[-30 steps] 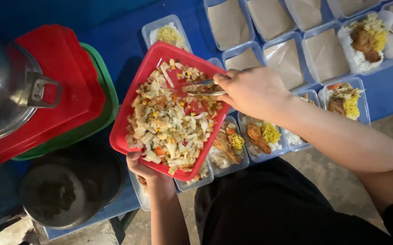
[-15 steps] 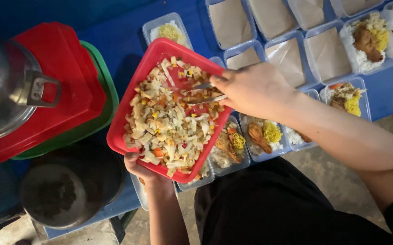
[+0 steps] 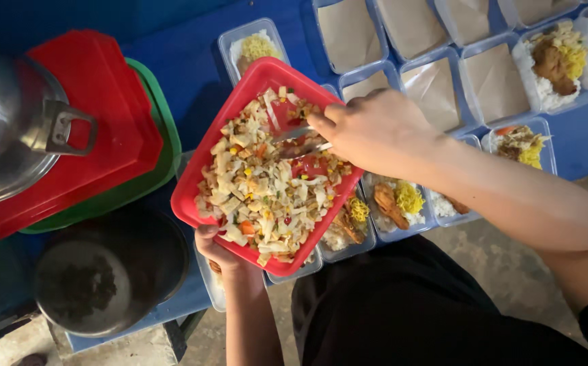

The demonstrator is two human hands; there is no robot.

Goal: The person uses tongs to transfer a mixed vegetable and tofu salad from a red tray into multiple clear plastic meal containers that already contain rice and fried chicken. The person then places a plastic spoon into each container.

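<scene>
- Your left hand [image 3: 221, 252] grips the near edge of the red tray [image 3: 202, 173] from below, fingers curled over the rim, and holds it tilted above the row of meal boxes.
- The tray is heaped with a chopped vegetable mix [image 3: 260, 190] of pale strips with orange and red bits; a bare red patch shows near the middle right.
- Your right hand [image 3: 375, 129] is closed around a metal spoon [image 3: 297, 139], its end down in the mix near the tray's far right side.
- Under and just beside the tray sit clear plastic meal boxes on the blue bench [image 3: 192, 74]; one filled box [image 3: 399, 203] holds rice, a browned piece and yellow shreds.
- Farther along the bench, several boxes hold only a sheet of brown paper [image 3: 348, 34], and another [image 3: 555, 61] carries rice with a brown piece and yellow topping.
- To your left, a stack of red lids [image 3: 104, 108] rests on a green tray [image 3: 155, 135], with a steel pot lid [image 3: 9, 129] lying on top.
- A dark round pan [image 3: 104, 271] stands near your left hand, with dark residue inside.
</scene>
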